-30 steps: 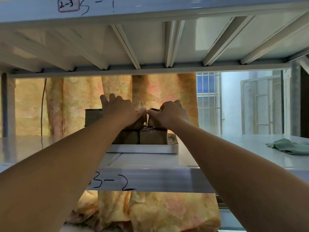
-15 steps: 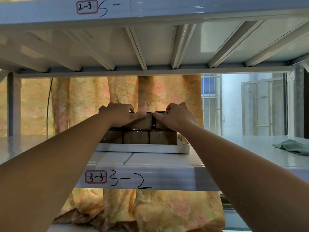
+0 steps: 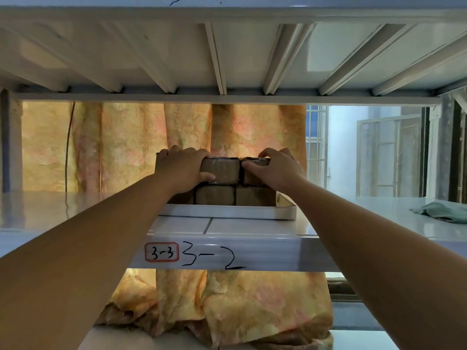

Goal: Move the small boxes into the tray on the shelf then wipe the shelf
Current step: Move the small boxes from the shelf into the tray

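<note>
Brown blocky boxes [image 3: 220, 170], white tray [image 3: 227, 212]

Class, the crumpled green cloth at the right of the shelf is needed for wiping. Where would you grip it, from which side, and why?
Probably pinch the raised folds at the middle of the crumpled green cloth, coming down from the open front of the white metal shelf. It lies bunched and loose, so folds stand up while its edges lie flat.
</note>
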Motion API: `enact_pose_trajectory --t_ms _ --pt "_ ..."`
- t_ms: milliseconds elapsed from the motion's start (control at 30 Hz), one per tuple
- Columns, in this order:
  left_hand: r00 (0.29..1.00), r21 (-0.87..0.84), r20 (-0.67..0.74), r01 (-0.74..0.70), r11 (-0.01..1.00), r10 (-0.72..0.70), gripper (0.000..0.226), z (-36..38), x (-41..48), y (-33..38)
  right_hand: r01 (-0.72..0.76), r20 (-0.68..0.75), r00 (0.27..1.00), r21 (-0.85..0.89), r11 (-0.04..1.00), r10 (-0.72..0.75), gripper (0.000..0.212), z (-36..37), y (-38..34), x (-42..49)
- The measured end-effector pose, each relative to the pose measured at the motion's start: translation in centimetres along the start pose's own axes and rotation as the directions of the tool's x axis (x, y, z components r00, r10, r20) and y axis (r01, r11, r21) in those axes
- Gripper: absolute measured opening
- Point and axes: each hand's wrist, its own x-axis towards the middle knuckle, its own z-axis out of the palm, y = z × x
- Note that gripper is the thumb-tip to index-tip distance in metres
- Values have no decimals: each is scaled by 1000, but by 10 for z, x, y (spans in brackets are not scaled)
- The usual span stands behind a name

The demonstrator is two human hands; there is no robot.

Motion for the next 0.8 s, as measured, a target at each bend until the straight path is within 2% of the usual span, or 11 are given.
enact_pose_trajectory --t_ms 133,267,400,500,700,800 --pt "1000 28 -5 -23 999 23 54 0 -2 0 49 16 999 19 999 -49 72 -1 8 -6" --pt "1000 11 23 -17 1000 17 69 -2 -4 1 85 31 995 147 985 -91 80 -6 16 -13" --pt "987 -107 -160 -30 994 13 68 -7 -10 17 83 56 994 242 967 -99 87 -9 21 -14" --pt "959 -175 -279 -106 979 53 60 -11 -14 36 114 79 988 207 972 -133 84 -8 24 -14" --pt "938 -161 -312 -207 965 149 52 -14 -12 81 161 139 971 222 962 -195 97 -13 39 -14" --pt "918 -113 -326 -274 955 225 49 -14 -12 103 164 121 974 213 963 -192 99 -17 51 -13"
